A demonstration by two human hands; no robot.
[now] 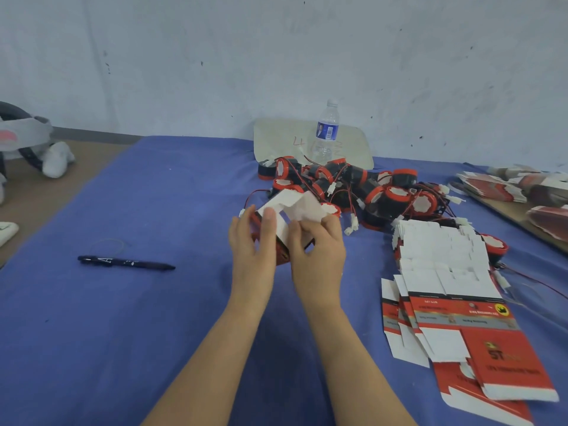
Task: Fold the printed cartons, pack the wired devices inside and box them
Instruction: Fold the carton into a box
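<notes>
- The left hand (252,241) curls its fingers round the left side of a half-folded red-and-white cardboard carton (295,207), with the thumb pressed on a white flap.
- The right hand (319,250) grips the carton's right side, its fingers closed narrowly on it.
- The carton is held just above the blue cloth table (153,318), in front of a heap of round black-and-red wired devices (368,189).
- Flat printed cartons (445,272) lie fanned out to the right, and a black pen (126,262) lies to the left.

head cam, looks fwd/down, near table (129,327)
</notes>
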